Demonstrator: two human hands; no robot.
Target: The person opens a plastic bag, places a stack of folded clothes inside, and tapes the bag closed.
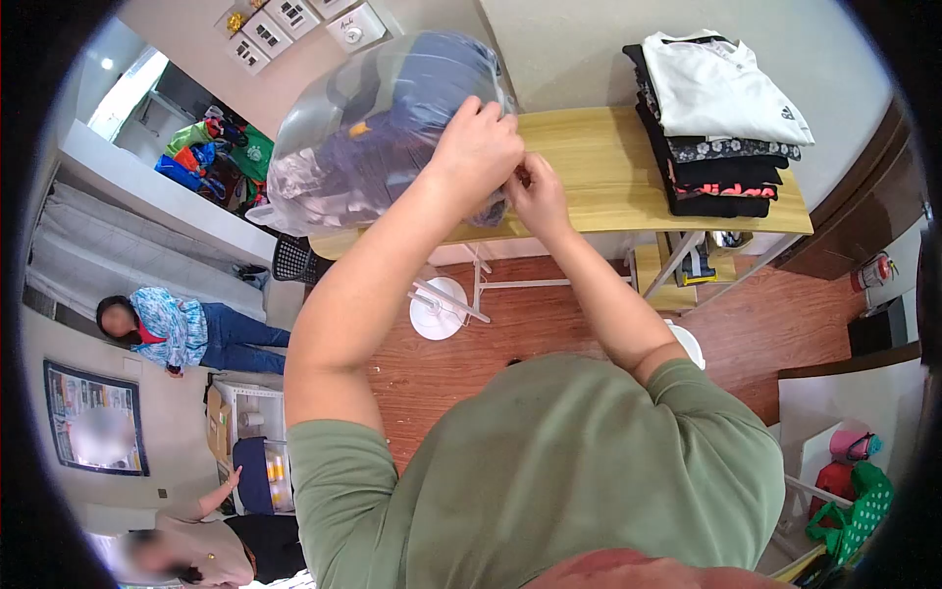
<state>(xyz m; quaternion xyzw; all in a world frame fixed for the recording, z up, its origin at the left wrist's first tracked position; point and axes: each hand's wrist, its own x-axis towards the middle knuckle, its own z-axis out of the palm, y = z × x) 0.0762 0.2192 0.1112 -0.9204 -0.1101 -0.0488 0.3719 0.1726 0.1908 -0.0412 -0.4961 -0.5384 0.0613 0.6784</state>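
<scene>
A large clear plastic bag (329, 128), stuffed with dark and lighter folded clothes, lies on the wooden-topped table (579, 147). My left hand (479, 145) is closed on the right end of the bag, its fingers curled over the plastic. Just beside it, my right hand (540, 196) pinches the bag's edge, with the two hands almost touching. The exact grip of the fingertips is partly hidden behind the knuckles. To the right, a stack of folded shirts (726, 93) sits on the same table, a white one on top.
A white round stool seat (439, 308) shows below the table. A black basket (292, 259) is near the table's left end. Two other people, one in a blue patterned jacket (169, 319), are at the left. A fire extinguisher (873, 272) stands far right.
</scene>
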